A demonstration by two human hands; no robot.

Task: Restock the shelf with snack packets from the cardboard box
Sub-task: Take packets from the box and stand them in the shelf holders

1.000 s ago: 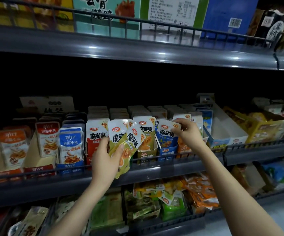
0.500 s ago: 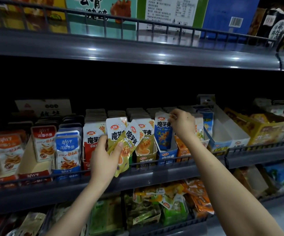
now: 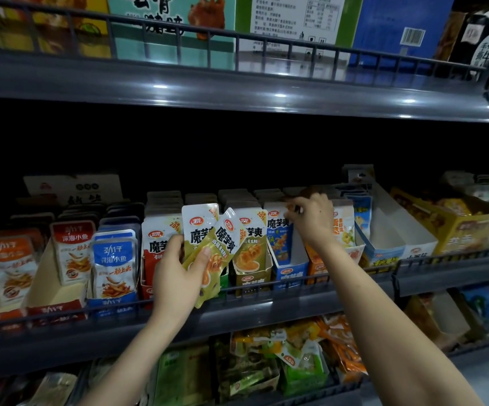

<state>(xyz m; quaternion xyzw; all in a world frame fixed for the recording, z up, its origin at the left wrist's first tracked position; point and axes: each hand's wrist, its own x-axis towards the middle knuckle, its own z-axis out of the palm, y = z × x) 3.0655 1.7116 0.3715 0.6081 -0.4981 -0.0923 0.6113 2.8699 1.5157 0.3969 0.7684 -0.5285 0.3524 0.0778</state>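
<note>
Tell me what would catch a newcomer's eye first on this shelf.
A fan of olive-green foil snack packets in the left grip, centre front of the dark grey metal shelf. Just right, the right grip reaches the top of a blue-fronted foil packet standing in its blue-and-white cardboard tray.

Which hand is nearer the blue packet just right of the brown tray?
Right. The right hand is at the top right corner of the blue packet; the left hand sits lower left, holding olive-green packets.
</note>
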